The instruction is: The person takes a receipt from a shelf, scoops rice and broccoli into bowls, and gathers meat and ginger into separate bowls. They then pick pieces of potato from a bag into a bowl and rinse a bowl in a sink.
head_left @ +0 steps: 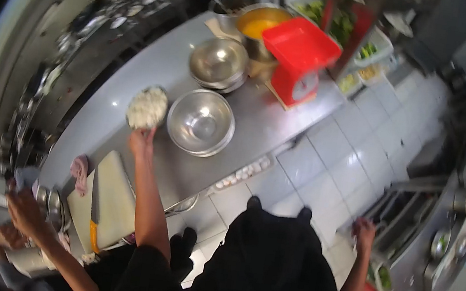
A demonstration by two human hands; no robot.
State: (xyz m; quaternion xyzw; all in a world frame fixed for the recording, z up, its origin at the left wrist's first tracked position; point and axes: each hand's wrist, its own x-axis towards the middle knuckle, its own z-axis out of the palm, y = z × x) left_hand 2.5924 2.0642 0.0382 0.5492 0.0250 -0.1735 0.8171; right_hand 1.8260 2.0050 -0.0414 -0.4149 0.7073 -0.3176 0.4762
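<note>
My left hand [141, 141] grips the near edge of a round bowl heaped with white chopped food [148, 107], on or just above the steel table [126, 149]. To the right of that bowl stand nested steel bowls [201, 120], with another stack of steel bowls [218, 63] behind them. Off to my right side, my right hand [364, 230] hangs over the floor beside a metal rack. Its fingers look bent, but blur hides whether they hold anything.
A red scale [299, 60] and a pot of yellow liquid [262, 26] stand farther back. Nearer are a cutting board [110, 203], a knife [96, 210] and a pink cloth [80, 174]. A co-worker's hands [23, 215] are at far left. Eggs [241, 173] sit below the table edge.
</note>
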